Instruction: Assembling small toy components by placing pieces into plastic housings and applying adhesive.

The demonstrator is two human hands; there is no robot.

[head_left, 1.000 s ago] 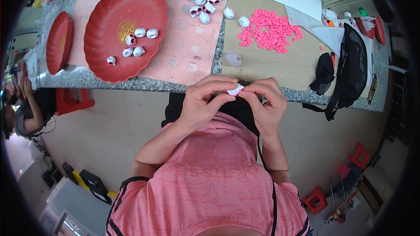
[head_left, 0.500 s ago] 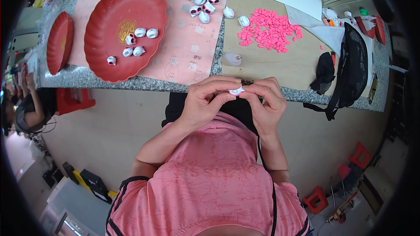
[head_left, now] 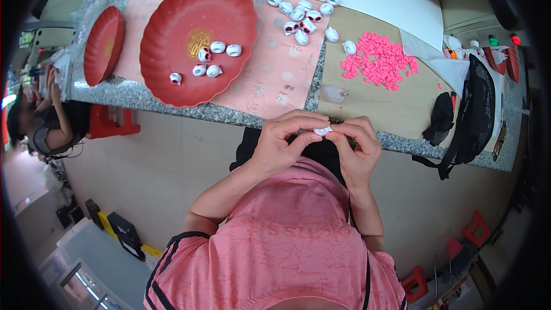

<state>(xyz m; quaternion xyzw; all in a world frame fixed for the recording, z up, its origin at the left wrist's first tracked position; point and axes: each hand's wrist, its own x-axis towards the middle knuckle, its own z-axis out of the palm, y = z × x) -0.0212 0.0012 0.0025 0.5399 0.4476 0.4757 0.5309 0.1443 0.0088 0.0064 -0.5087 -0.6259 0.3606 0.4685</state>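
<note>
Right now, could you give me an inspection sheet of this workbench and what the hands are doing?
Surface: speckled granite counter covered by pink paper, brown card and a white sheet.
Job's things: small white piece pinched between left hand and right hand; five like it in the large red tray; a cluster on the paper; pink bits pile.
Clutter: small red dish, black bag.
Fingers: both hands closed on the piece.
Cables: nothing seen.
Surroundings: another person at left, red stools on the floor.

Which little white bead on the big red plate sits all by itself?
The white bead at the big red plate's lower left edge. The other four cluster near the plate's middle, beside the gold mark.
</note>
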